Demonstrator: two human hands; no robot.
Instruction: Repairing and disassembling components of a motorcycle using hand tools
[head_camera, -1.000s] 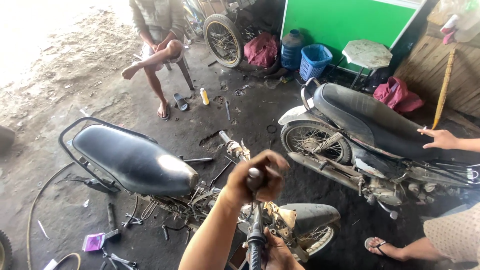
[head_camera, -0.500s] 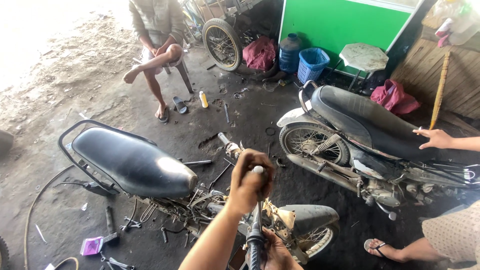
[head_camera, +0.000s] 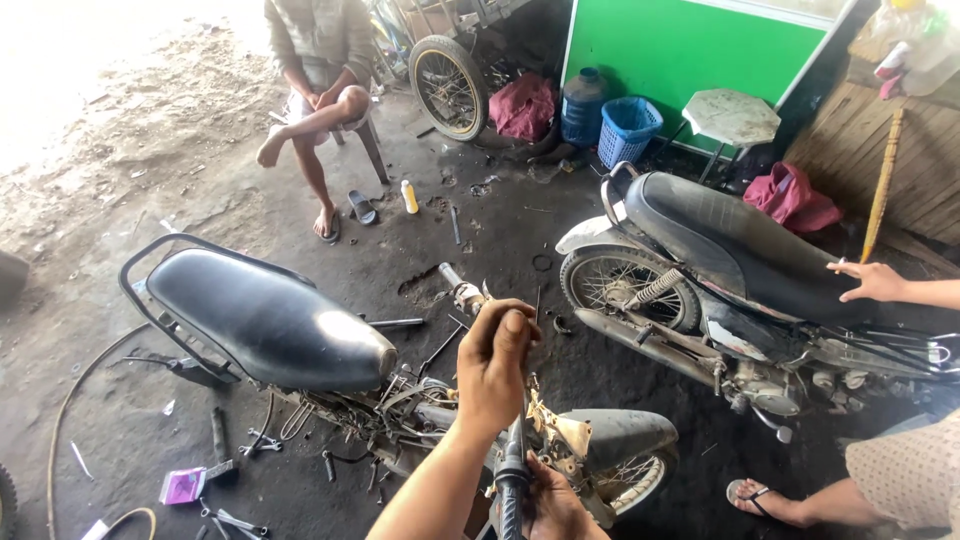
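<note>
Left hand (head_camera: 497, 365) fisted around the top of a dark tool (head_camera: 511, 470), which stands near-vertical at bottom centre; right hand (head_camera: 552, 503) grips its lower end, above the stripped motorbike (head_camera: 280, 330).

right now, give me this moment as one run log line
left hand: fist shut on handlebar grip | right hand: low on bar, hold unclear | bike seat: left of hands | bystander hand: on second bike
</note>
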